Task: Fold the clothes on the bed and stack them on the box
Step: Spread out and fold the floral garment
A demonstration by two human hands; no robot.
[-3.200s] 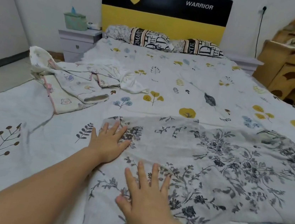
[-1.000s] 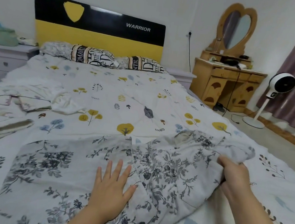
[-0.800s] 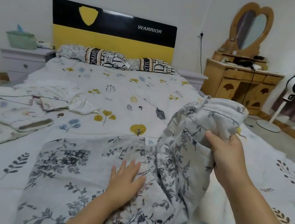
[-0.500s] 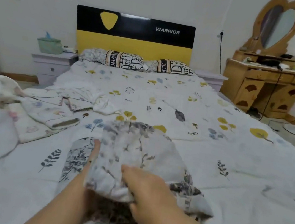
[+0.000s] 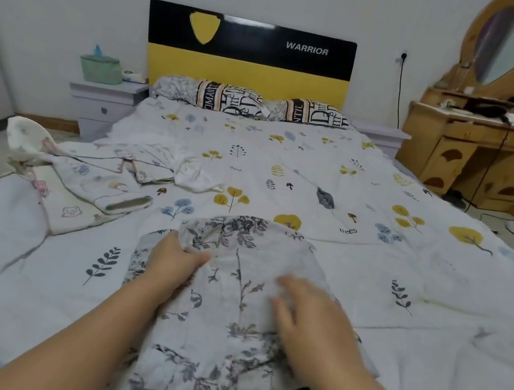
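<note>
While the person leans over the bed [image 5: 284,172], a grey flowery garment [image 5: 234,315] lies doubled over on the near part of the leafy bedcover, right in front of them. The left hand [image 5: 176,261] is at the left edge of the top layer, and its grip is closed on the cloth, with the thumb on top and the fingers tucked under the fold. The right hand [image 5: 307,324] rests flat on the right side of the garment with its fingers spread and loose, so its grip is open and it holds nothing, though it looks a bit blurry. A darker part of the same flowery cloth peeks out below the fold, close to the bottom edge. To the left, well apart from the hands, a pile of pale baby clothes [image 5: 90,171] with little pink trims and cartoon pictures lies in a heap near the side of the bed. At the far end are two pillows [image 5: 254,103] with black letters on them, under a black and yellow headboard [image 5: 250,54] that says WARRIOR. A small grey nightstand [image 5: 105,101] stands at the left with a green tissue box [image 5: 101,67] on top. On the right is a wooden dressing table [image 5: 481,151] with a heart-shaped mirror [image 5: 507,44].
</note>
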